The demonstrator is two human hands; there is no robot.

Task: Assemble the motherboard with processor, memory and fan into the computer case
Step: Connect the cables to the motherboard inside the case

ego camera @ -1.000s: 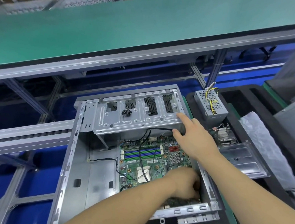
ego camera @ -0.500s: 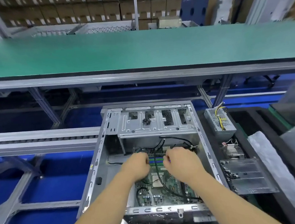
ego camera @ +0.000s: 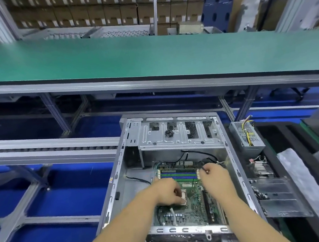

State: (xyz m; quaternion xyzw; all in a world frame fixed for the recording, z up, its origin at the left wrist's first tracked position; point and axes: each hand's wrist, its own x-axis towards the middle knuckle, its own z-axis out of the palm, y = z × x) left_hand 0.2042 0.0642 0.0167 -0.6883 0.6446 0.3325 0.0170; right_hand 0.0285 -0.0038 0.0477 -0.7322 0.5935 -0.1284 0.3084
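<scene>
Open computer case [ego camera: 119, 181] lies on its side with the motherboard [ego camera: 194, 204] seated flat on its floor, toward the case's right wall. Both hands are inside the case. Left hand [ego camera: 166, 193] is palm down, fingers curled loosely, fingertips [ego camera: 181, 201] resting on the processor [ego camera: 183, 196] at the board's centre; not gripping anything I can make out. Right hand [ego camera: 215, 179] is near the board's far right corner, fingers closed in a pinch on a thin black cable [ego camera: 203, 170] just right of the memory slots [ego camera: 178, 174]. Drive cage [ego camera: 179, 136] spans the case's far end, with more black cable running beneath it. Outside the right wall, a power supply [ego camera: 246, 135] with yellow wires stands, with a heatsink fan [ego camera: 260, 168] nearer than it.
</scene>
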